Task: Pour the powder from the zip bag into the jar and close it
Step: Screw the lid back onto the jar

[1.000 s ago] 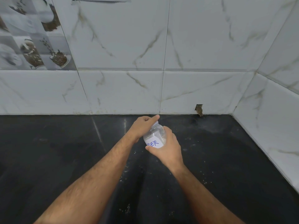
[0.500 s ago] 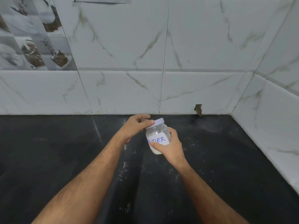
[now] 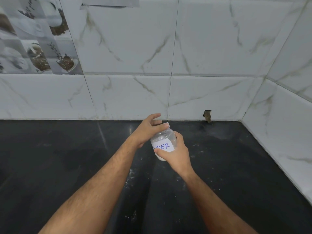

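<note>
A small clear jar (image 3: 163, 137) with white powder inside and a white label lettered in blue is held above the black counter (image 3: 67, 157), tilted a little to the left. My right hand (image 3: 175, 153) grips its body from the right and below. A white lid (image 3: 166, 123) sits on the jar's mouth. My left hand (image 3: 147, 130) is at the lid from the left: the thumb lies against the lid's edge, and the fingers are lifted and loosely spread behind it. No zip bag is in view.
The counter meets white marble-look wall tiles (image 3: 202, 56) at the back and right, forming a corner. Specks of spilled powder (image 3: 133, 176) dot the counter below the jar. A small chipped hole (image 3: 207, 115) is in the bottom of the back tile.
The jar has been turned so more of the label faces me. My left hand's fingers, curled on the lid before, have lifted and spread; only the thumb stays at the lid.
</note>
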